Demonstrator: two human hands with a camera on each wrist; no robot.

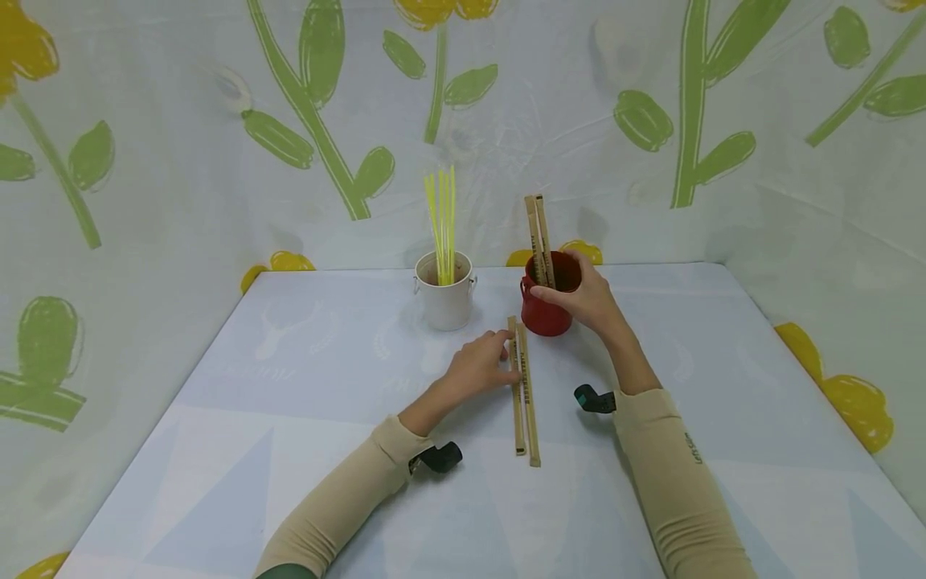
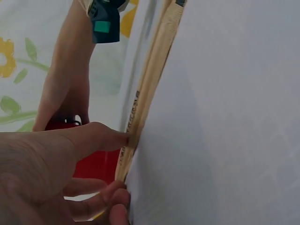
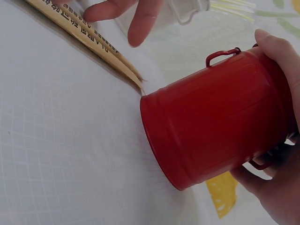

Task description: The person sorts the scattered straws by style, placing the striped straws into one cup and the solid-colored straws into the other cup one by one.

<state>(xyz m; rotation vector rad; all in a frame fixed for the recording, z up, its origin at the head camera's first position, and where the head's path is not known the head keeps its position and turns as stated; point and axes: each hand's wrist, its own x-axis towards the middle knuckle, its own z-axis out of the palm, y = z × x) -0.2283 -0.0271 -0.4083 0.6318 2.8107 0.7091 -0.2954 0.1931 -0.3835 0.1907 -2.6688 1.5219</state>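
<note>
My right hand [image 1: 582, 297] grips a small red bucket [image 3: 211, 122] near its rim, thumb and fingers on opposite sides. Two chopstick packets [image 1: 539, 241] in brown paper stand in the bucket, leaning left. Two more paper-wrapped chopstick packets [image 1: 526, 402] lie side by side on the table in front of it, printed with dark characters. Over these my left hand [image 1: 477, 362] has its thumb and fingers spread. In the left wrist view, its thumb [image 2: 110, 138] touches a packet's edge, with the other fingertips [image 2: 119, 197] by the packet's far end.
A white bucket [image 1: 444, 305] holding several thin yellow-green sticks [image 1: 444, 217] stands left of the red one. Behind the table [image 1: 325, 354] hangs a flower-printed curtain [image 1: 521, 121], which also runs along both sides. A dark wrist camera [image 1: 595, 399] sticks out from the right sleeve.
</note>
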